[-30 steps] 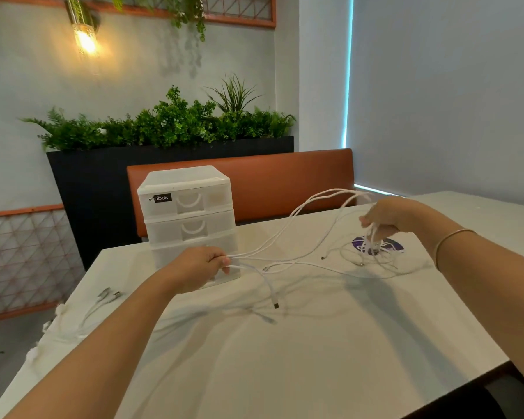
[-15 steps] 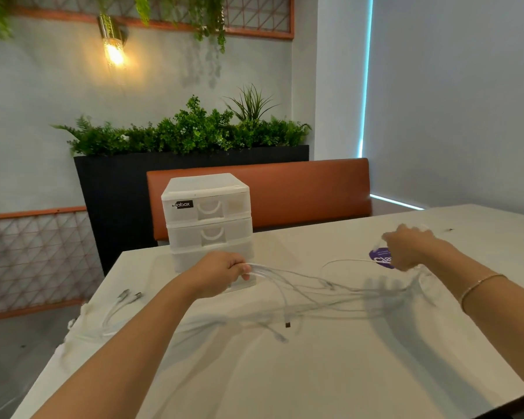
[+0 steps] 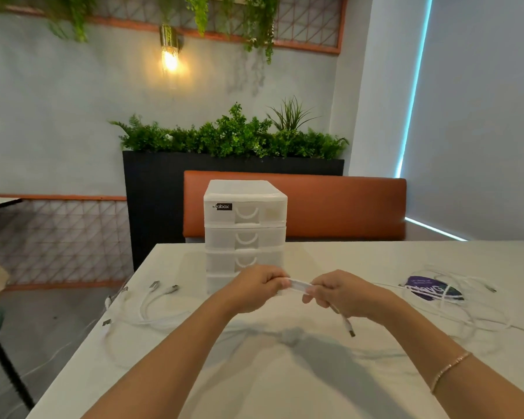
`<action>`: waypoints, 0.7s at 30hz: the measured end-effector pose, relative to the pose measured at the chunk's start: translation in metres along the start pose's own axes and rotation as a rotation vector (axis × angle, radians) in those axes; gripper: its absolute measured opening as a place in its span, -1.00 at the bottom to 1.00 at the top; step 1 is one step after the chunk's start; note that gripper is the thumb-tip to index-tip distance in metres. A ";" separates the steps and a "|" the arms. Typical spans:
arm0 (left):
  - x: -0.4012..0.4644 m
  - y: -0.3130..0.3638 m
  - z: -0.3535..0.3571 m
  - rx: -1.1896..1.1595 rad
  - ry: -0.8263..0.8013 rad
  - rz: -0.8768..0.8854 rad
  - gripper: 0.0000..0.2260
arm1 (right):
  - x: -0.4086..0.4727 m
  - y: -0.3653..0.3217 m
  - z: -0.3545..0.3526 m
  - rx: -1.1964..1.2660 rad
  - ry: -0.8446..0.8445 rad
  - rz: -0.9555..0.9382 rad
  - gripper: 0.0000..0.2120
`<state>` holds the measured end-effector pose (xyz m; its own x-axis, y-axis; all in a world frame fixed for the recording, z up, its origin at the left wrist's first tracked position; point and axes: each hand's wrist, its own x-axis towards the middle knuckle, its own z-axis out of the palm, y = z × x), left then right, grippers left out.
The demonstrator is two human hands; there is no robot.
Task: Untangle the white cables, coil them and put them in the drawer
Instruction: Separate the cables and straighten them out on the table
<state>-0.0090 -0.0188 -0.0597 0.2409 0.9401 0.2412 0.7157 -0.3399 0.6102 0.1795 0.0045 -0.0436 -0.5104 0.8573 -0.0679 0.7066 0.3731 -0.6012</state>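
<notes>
A person sits at a white table [image 3: 285,382] with both hands raised just above it. The left hand [image 3: 256,287] and right hand [image 3: 339,293] are close together, each with fingers curled round the same short bunch of white cable [image 3: 298,285] stretched between them. One plug end [image 3: 347,326] hangs below the right hand. The work looks early to midway: one cable seems to be getting gathered, not yet a finished coil. More cables [image 3: 152,303] lie loose at the left table edge, and another tangle [image 3: 454,300] lies well to the right. The drawer unit [image 3: 245,228] stands just behind the hands, all its drawers closed.
</notes>
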 end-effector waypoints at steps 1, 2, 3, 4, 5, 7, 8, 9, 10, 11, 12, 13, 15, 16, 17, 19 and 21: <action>0.000 0.000 0.003 -0.031 -0.007 0.001 -0.81 | 0.002 0.001 -0.003 -0.070 0.047 0.002 -0.73; 0.001 0.001 0.005 -0.053 -0.024 -0.003 -0.82 | 0.003 0.000 -0.005 -0.106 0.095 -0.003 -0.72; 0.001 0.001 0.006 -0.063 -0.047 -0.013 -0.80 | 0.004 0.000 -0.007 -0.114 0.135 -0.008 -0.70; 0.003 0.002 0.006 -0.059 -0.065 -0.024 -0.79 | 0.004 -0.001 -0.008 -0.117 0.155 -0.008 -0.67; 0.004 0.002 0.005 -0.044 -0.075 -0.033 -0.78 | 0.003 -0.002 -0.007 -0.130 0.150 -0.011 -0.65; 0.005 0.002 0.002 -0.010 -0.079 -0.053 -0.79 | 0.002 -0.004 0.000 -0.195 0.077 -0.037 -0.63; 0.005 -0.001 0.003 -0.012 -0.084 -0.071 -0.81 | 0.001 -0.004 0.004 -0.242 0.024 -0.053 -0.62; 0.004 -0.003 0.004 -0.018 -0.092 -0.090 -0.82 | 0.001 -0.005 0.008 -0.281 -0.021 -0.066 -0.62; 0.002 -0.006 0.006 -0.027 -0.097 -0.107 -0.81 | 0.001 -0.004 0.009 -0.299 -0.048 -0.064 -0.61; 0.000 -0.007 0.009 -0.036 -0.102 -0.122 -0.79 | 0.001 -0.003 0.009 -0.291 -0.054 -0.052 -0.61; -0.003 -0.007 0.012 -0.039 -0.112 -0.128 -0.78 | 0.001 0.001 0.007 -0.267 -0.037 -0.036 -0.61; -0.004 -0.005 0.013 -0.035 -0.126 -0.127 -0.77 | 0.002 0.004 0.005 -0.238 -0.007 -0.020 -0.61; -0.005 0.000 0.015 0.028 -0.165 -0.105 -0.74 | 0.005 0.012 0.004 -0.157 0.058 0.003 -0.59; -0.007 0.000 0.014 0.092 -0.182 -0.086 -0.72 | 0.006 0.016 0.006 -0.135 0.096 0.004 -0.58; -0.009 -0.002 0.013 0.160 -0.186 -0.074 -0.71 | 0.007 0.021 0.008 -0.147 0.137 -0.003 -0.57; -0.019 -0.016 0.008 0.250 -0.152 -0.084 -0.70 | 0.010 0.030 0.015 -0.209 0.212 -0.013 -0.55; -0.032 -0.034 0.001 0.301 -0.110 -0.124 -0.73 | 0.014 0.040 0.023 -0.308 0.250 -0.020 -0.56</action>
<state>-0.0408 -0.0372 -0.0892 0.1974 0.9765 0.0865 0.9013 -0.2155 0.3758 0.1893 0.0232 -0.0864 -0.4173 0.8945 0.1602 0.8312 0.4470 -0.3306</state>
